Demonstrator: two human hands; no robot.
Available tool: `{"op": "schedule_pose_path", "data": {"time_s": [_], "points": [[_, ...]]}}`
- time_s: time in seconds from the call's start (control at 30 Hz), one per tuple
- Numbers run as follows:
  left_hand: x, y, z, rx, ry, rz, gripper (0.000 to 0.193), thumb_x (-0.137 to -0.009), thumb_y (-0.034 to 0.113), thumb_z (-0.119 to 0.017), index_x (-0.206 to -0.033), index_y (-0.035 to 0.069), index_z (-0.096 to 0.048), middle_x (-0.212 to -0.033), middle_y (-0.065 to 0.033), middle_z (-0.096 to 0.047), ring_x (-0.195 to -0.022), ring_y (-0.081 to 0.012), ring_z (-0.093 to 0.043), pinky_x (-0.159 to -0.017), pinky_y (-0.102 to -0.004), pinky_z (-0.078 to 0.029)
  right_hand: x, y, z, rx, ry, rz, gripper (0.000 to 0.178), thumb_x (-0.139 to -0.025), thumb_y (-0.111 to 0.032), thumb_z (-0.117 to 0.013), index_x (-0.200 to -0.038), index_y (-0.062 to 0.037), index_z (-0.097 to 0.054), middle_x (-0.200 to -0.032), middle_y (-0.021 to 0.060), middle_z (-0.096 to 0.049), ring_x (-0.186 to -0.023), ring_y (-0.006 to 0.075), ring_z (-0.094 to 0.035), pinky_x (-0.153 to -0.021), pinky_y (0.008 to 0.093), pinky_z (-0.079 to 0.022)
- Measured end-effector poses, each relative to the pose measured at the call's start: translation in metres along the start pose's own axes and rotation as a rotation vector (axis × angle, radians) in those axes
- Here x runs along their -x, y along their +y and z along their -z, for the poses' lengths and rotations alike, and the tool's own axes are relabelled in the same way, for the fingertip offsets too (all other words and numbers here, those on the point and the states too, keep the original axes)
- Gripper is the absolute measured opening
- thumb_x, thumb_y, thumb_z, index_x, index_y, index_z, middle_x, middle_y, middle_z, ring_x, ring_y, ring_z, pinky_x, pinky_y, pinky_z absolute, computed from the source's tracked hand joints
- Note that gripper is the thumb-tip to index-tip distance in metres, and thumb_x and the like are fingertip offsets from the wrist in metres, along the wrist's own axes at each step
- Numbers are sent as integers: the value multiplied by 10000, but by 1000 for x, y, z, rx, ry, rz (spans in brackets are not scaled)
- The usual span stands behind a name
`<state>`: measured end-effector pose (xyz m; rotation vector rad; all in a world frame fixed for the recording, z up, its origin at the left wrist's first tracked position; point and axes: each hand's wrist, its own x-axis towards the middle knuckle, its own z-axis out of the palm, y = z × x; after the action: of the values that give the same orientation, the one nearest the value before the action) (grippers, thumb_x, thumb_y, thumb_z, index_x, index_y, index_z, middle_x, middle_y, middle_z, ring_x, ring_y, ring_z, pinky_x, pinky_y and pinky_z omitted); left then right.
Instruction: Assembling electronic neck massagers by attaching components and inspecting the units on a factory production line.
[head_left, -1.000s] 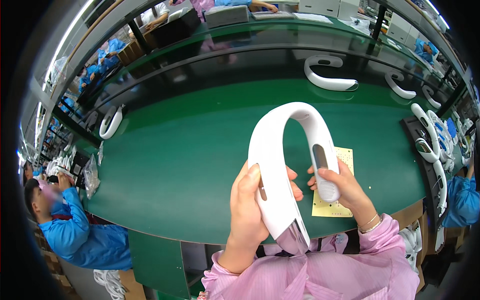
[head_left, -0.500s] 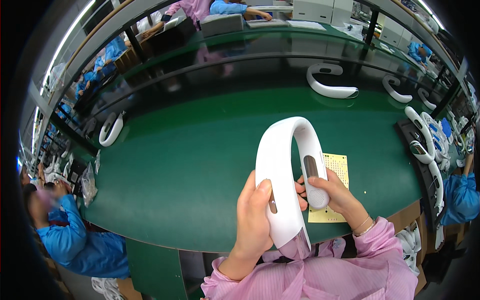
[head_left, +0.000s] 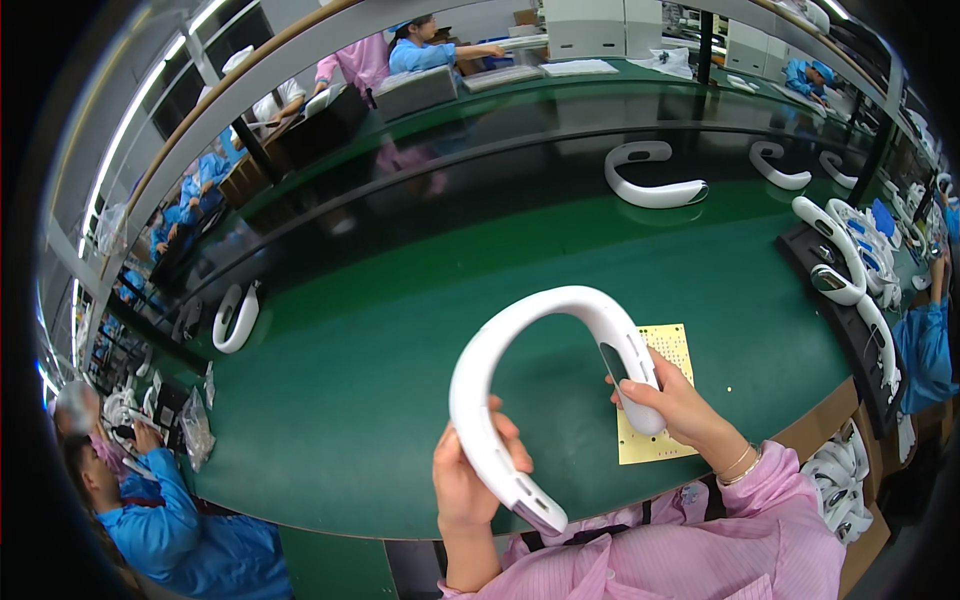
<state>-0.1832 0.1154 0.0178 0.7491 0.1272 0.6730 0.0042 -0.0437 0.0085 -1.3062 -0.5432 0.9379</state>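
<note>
The handling is in mid-course: a white U-shaped device is up in both hands, above the near part of the green counter and right of its middle, not set down. The left hand is partly closed round the device's left limb, its fingertips showing on the inner side and its thumb out of sight; the right hand pinches the right end, thumb on the front and fingers curled behind. The white band looks joined and whole along its length, so the shell seems to be assembled already. Its lower left end carries a pinkish, see-through-looking piece, and whether that is complete cannot be told. Below the right hand, toward the counter's near edge, lies a yellow perforated card, which neither hand seems to grip. Three similar devices stand along the far edge toward the far right corner, the nearest white device among them; a looped device lies near the left edge, and more white units rest on a black tray at the right edge. Whether these are finished or waiting, and what remains for the held one, does not show.
</note>
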Motion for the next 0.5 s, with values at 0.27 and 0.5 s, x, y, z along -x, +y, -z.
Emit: {"op": "schedule_pose_path", "data": {"time_s": [0.27, 0.5], "points": [[-12, -20, 30, -377, 313, -52, 467, -922, 264, -506, -1282, -5, -382, -1009, -126, -543, -740, -161, -557, -666, -294, -516, 29, -43, -10, 19, -300, 143, 637, -906, -151, -561, -1416, -24, -200, -1143, 132, -470, -1006, 178, -524, -834, 313, -473], [-20, -37, 42, -180, 345, 99, 431, -909, 128, -537, -1284, -8, -374, -1118, -143, -551, -856, -188, -613, -715, -312, -545, 42, -62, -27, -33, -533, 84, 585, -909, 27, -475, -1434, -16, -221, -1327, 106, -283, -1146, 197, -451, -797, 293, -487]]}}
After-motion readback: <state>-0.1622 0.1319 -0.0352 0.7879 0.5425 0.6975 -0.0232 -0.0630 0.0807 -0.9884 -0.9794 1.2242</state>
